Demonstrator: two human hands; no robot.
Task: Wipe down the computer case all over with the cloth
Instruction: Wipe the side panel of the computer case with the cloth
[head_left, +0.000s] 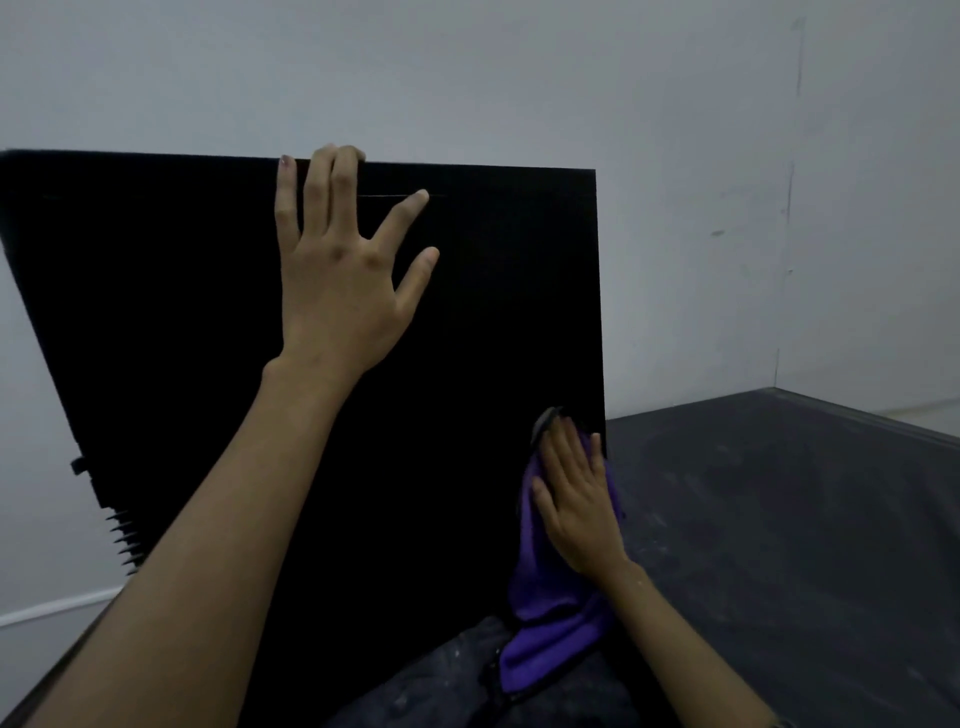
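your left hand (337, 275) flat on computer case (208, 312), fingers hooked over top edge | right hand (576, 499) open, pressing purple cloth (550, 597) at lower right corner | mid-wipe on near panel; other faces likely left

Tallied one black computer case (208, 312). One purple cloth (550, 597). Two hands: one left hand (337, 291), all five digits countable, and one right hand (576, 504). Two bare forearms (234, 519). One dark table top (779, 519). Two pale walls (467, 78), which met at one corner. Fins (122, 540) ran along the case's lower left edge, too blurred to count.
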